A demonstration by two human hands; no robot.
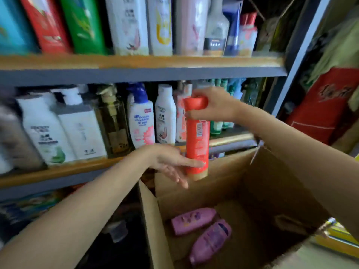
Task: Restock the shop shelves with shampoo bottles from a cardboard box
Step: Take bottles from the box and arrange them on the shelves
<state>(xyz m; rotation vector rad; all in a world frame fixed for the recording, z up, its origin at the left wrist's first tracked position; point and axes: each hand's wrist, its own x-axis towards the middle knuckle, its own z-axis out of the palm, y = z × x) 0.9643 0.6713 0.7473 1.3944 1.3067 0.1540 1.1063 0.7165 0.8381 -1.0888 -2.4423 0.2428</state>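
Observation:
A tall red shampoo bottle [197, 140] is held upright above the open cardboard box [275, 191], in front of the middle shelf [81, 167]. My right hand [217, 105] grips its red cap from the right side. My left hand [171, 164] has its fingers spread, and their tips touch the bottle's lower part near the tan base. Two purple bottles [194, 221] [210, 242] lie on the box floor.
The middle shelf is packed with white pump and flip-top bottles [141, 117]. The upper shelf [136, 63] holds red, green, white and blue bottles. A red package [322, 105] stands to the right, beyond a grey shelf post. Dark goods lie below the lower shelf.

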